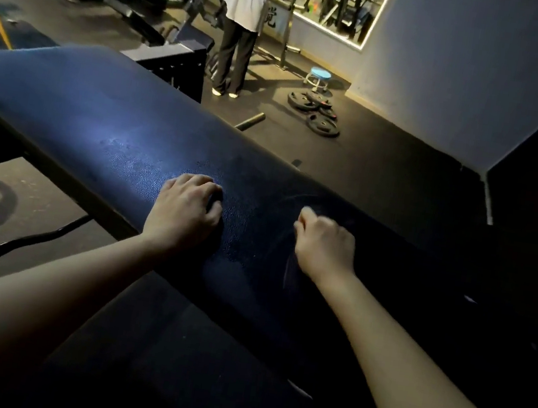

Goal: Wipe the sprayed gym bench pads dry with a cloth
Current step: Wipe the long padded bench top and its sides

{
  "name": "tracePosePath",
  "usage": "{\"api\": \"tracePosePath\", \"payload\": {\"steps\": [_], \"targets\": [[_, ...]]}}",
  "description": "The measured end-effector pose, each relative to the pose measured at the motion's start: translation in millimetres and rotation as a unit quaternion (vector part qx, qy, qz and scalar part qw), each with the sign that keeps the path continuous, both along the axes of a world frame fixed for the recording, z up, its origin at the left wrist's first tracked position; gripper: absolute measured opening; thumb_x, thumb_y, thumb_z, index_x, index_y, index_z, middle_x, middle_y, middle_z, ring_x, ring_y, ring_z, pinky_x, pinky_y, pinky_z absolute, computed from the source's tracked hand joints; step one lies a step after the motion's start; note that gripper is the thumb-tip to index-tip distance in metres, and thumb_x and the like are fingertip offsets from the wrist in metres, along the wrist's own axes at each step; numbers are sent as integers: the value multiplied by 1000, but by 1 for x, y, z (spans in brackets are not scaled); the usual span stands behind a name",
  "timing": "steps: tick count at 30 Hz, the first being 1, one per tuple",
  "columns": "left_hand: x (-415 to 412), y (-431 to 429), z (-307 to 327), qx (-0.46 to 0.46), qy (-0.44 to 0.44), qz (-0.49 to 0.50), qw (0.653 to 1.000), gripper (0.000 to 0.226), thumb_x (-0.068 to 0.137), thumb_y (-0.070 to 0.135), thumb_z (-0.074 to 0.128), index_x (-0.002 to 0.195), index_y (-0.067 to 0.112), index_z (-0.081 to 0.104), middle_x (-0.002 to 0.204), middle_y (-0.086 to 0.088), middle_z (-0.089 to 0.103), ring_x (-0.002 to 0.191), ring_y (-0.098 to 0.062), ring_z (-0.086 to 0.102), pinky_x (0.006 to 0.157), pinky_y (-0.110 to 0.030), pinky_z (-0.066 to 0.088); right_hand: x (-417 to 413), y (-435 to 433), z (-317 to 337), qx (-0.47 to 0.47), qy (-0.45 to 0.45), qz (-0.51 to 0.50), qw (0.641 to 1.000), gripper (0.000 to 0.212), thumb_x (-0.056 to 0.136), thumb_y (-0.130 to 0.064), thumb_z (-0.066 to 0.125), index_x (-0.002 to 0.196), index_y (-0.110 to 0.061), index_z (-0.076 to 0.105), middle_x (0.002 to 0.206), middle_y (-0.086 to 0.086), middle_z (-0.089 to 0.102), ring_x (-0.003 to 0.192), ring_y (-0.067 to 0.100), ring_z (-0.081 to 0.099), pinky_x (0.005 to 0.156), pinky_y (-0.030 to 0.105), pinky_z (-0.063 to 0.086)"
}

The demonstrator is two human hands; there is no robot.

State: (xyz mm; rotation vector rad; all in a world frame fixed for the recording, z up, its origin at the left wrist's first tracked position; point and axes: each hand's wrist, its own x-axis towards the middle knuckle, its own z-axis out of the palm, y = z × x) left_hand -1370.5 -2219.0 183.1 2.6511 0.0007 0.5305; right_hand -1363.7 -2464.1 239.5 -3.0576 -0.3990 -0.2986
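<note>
On the dark blue pad (100,118), both hands sit close, a bit apart. L grip (187,208): fingers curled under, knuckles up, tips down on the pad. Something dark shows btwn the fingers, can't tell if it holds anything. R grip (324,241): closed tight like a fist, thumb tucked in, bunched on a dark cloth (348,216). The cloth is v. hard to see; only thin pale edge lines show by the wrist. It lies flat on the pad under the R grip. The pad looks shiny and speckled just past the L grip. Far back, a person (244,3) stands on the floor, w/ round weight plates (320,121) and a small blue stool (320,74) near.
</note>
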Motion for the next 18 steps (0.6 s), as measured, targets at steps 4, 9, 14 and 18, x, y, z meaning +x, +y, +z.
{"api": "tracePosePath", "payload": {"steps": [4,9,14,18], "targets": [[2,3,0,-3,7,-11,1000,25,93,37,50,104,28,71,122,6,66,117,-22,53,102,-42,37,0,20,-7,17,-9,-74,997,16,106,-32,45,107,-18,53,95,7,68,84,31,68,62,33,36],[3,12,11,-7,45,-68,997,24,95,34,58,113,28,73,133,2,63,125,-25,52,106,-42,35,-111,48,-16,61,-17,69,996,13,101,-38,51,99,-26,54,82,-4,61,68,19,64,55,34,49],[2,66,16,44,24,-213,976,41,91,52,46,115,34,73,132,9,66,125,-18,58,104,-37,41,-117,-4,-5,30,-28,-53,998,14,101,-39,51,99,-27,56,80,-5,64,68,20,66,55,34,47],[-1,71,6,42,-16,-218,975,38,95,48,46,120,34,71,136,13,63,128,-11,54,109,-37,37,-90,21,-10,-39,-75,-147,985,11,99,-31,55,100,-20,57,80,4,66,69,25,68,53,29,35]]}}
